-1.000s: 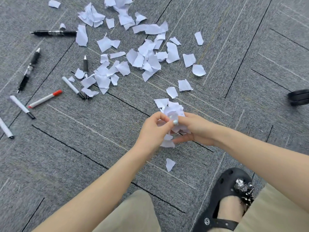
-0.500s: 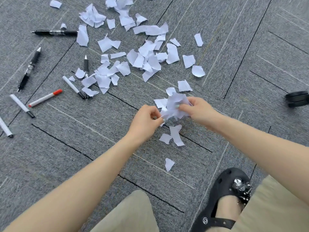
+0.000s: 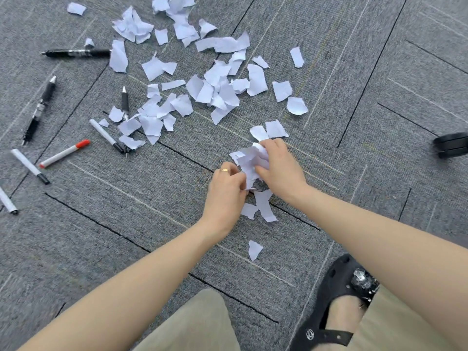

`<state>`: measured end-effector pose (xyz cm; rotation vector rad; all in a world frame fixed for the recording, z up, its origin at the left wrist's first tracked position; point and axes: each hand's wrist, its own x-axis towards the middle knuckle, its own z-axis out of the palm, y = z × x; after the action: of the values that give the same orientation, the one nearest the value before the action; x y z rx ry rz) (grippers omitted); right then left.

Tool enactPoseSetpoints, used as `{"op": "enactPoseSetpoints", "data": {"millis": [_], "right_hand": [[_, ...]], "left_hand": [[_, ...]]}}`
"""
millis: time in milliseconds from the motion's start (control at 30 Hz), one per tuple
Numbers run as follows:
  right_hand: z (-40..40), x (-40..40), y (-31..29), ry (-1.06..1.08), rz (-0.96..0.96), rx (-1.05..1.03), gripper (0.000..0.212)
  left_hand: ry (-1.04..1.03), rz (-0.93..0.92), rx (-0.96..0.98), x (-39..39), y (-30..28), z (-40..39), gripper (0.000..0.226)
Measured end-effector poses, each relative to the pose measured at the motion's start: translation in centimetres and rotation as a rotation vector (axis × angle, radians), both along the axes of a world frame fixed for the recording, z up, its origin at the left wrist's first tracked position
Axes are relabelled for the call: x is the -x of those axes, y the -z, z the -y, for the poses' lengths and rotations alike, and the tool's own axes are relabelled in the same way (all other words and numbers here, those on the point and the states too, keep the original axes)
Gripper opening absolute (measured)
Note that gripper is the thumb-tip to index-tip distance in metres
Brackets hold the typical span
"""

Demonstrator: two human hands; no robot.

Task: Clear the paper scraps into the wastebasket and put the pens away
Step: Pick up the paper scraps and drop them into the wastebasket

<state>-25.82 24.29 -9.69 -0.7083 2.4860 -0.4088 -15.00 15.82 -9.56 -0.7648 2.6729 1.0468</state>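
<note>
White torn paper scraps (image 3: 217,89) lie scattered over the grey carpet, thickest at the top centre. My right hand (image 3: 281,168) grips a bunched wad of scraps (image 3: 249,158) low over the floor. My left hand (image 3: 226,191) is beside it, fingers curled and pinching the wad's lower edge. A few loose scraps (image 3: 263,206) lie just below the hands, one more (image 3: 254,249) nearer to me. Several pens lie at the left: a black pen (image 3: 76,53), another black pen (image 3: 39,110), a red-capped marker (image 3: 64,153), white markers (image 3: 30,166). No wastebasket is in view.
A black chair caster (image 3: 450,145) sits at the right edge. My black shoe (image 3: 336,300) and khaki-clad knees fill the bottom of the view. Another black pen (image 3: 124,102) and a white marker (image 3: 105,135) lie partly under scraps.
Both hands with the wad moved up and away from me, then settled lower toward the carpet. Some scraps dropped out and now lie below the hands.
</note>
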Motion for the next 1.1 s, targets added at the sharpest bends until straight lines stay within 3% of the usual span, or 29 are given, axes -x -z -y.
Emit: {"op": "enactPoseSetpoints", "data": {"millis": [267, 433, 533, 633, 767, 867, 933, 1100], "right_hand": [[-0.1, 0.1, 0.5, -0.041, -0.053, 0.047, 0.006], [-1.2, 0.8, -0.5, 0.154, 0.195, 0.236, 0.024], [-1.5, 2.3, -1.6, 0.317, 0.276, 0.334, 0.011], [-1.0, 4.2, -2.3, 0.419, 0.297, 0.383, 0.019], [0.8, 5.7, -1.8, 0.38, 0.263, 0.281, 0.034], [2.1, 5.5, -0.7, 0.216, -0.024, 0.04, 0.019], [2.6, 5.2, -0.1, 0.175, -0.112, -0.026, 0.025], [2.8, 5.2, 0.2, 0.174, -0.066, -0.001, 0.021]], "left_hand": [[-0.056, 0.027, -0.009, 0.4, 0.0, 0.2, 0.009], [-0.075, 0.032, -0.067, 0.8, -0.3, -0.2, 0.025], [-0.056, 0.043, -0.003, 0.8, -0.4, -0.3, 0.018], [-0.024, 0.043, 0.107, 1.1, -0.7, -0.3, 0.006], [0.013, 0.14, 0.087, 1.7, -0.8, 0.4, 0.018], [0.032, 0.213, 0.1, 2.0, -0.2, 0.7, 0.011], [0.033, 0.188, 0.122, 1.9, 0.0, 0.8, 0.011], [0.017, 0.166, -0.024, 1.3, -0.4, 0.9, 0.024]]}}
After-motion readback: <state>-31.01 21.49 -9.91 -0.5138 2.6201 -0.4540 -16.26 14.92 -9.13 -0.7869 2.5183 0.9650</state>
